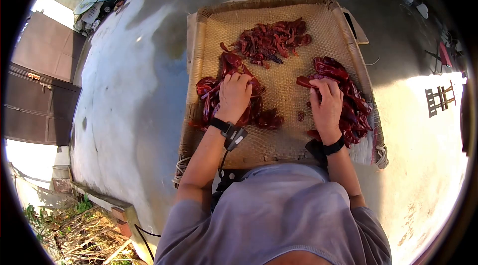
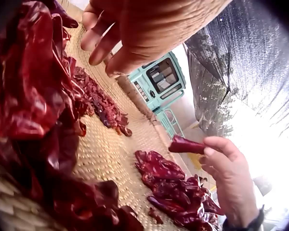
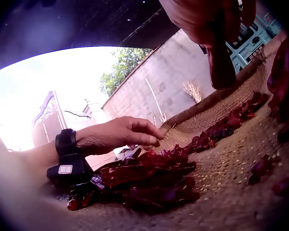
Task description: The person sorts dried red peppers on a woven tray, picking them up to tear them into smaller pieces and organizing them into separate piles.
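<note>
My right hand (image 1: 326, 106) pinches a dried red chili pepper (image 2: 185, 145) between thumb and fingers. It is raised over the right pile of whole dried chilies (image 1: 354, 113), the pepper pointing inward. Above the left pile of glossy dried chilies (image 1: 206, 87) hovers my left hand (image 1: 235, 97), its fingers loosely bent downward with nothing between them in the left wrist view. In the right wrist view the left hand's fingertips (image 3: 154, 139) are just over that pile. A heap of smaller, darker chili pieces (image 1: 274, 41) lies toward the tray's far end.
All the chilies lie on a woven tray (image 1: 284, 88) with a raised rim, directly before my body. Loose bits (image 1: 300, 115) lie near the right pile. Concrete floor (image 1: 124, 91) surrounds the tray. A teal vehicle (image 2: 159, 79) and a wall (image 3: 144, 91) stand beyond.
</note>
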Action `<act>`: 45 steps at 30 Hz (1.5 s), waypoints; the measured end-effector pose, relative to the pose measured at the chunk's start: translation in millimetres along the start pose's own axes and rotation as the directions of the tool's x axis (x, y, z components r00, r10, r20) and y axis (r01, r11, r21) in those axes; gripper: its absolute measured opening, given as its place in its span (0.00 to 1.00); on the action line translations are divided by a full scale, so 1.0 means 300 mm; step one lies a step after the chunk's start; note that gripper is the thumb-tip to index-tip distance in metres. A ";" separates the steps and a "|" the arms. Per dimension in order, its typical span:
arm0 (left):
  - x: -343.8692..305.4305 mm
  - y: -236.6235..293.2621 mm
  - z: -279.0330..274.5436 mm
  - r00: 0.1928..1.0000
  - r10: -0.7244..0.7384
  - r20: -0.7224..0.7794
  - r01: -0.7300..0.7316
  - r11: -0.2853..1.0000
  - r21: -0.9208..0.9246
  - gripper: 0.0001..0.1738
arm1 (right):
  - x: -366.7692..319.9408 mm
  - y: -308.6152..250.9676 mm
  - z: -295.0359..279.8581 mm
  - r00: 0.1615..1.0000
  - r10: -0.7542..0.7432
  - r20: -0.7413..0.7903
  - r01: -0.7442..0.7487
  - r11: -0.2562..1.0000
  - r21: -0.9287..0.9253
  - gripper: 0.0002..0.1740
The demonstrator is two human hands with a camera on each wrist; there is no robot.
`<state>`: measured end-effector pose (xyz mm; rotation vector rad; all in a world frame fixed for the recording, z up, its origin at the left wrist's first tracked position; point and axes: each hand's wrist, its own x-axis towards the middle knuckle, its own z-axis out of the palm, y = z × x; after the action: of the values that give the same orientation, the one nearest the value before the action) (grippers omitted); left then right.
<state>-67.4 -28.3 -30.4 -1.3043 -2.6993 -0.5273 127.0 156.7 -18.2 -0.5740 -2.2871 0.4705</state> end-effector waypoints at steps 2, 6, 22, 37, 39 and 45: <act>0.032 -0.065 0.055 1.000 0.018 -0.010 -0.017 1.000 0.019 0.10 | 0.000 0.038 -0.018 0.994 0.106 0.010 -0.104 0.988 -0.118 0.12; 0.085 -0.093 0.104 0.990 0.066 0.128 -0.081 0.990 0.113 0.20 | -0.039 0.114 -0.011 0.985 0.171 0.035 -0.144 0.908 -0.394 0.12; 0.041 0.094 -0.086 0.960 0.154 0.233 -0.101 0.969 -0.224 0.18 | -0.020 -0.071 0.008 0.927 0.034 0.373 -0.181 0.913 0.367 0.28; 0.144 -0.081 -0.073 0.897 -0.234 0.375 0.126 0.948 0.291 0.25 | -0.039 0.065 0.056 0.997 0.048 0.056 -0.033 0.968 -0.251 0.12; 0.192 -0.148 0.005 0.918 -0.258 0.301 0.147 0.926 0.346 0.26 | -0.057 0.082 0.058 0.994 0.077 0.073 -0.054 0.959 -0.277 0.12; 0.282 -0.176 0.130 0.900 -0.319 0.299 0.195 0.905 0.378 0.37 | -0.044 0.087 0.065 0.999 0.005 0.031 -0.001 0.991 -0.130 0.09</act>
<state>-159.0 17.8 -61.1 -1.0297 -3.0934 0.1852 128.2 168.4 -51.4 -0.6383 -2.3601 0.3352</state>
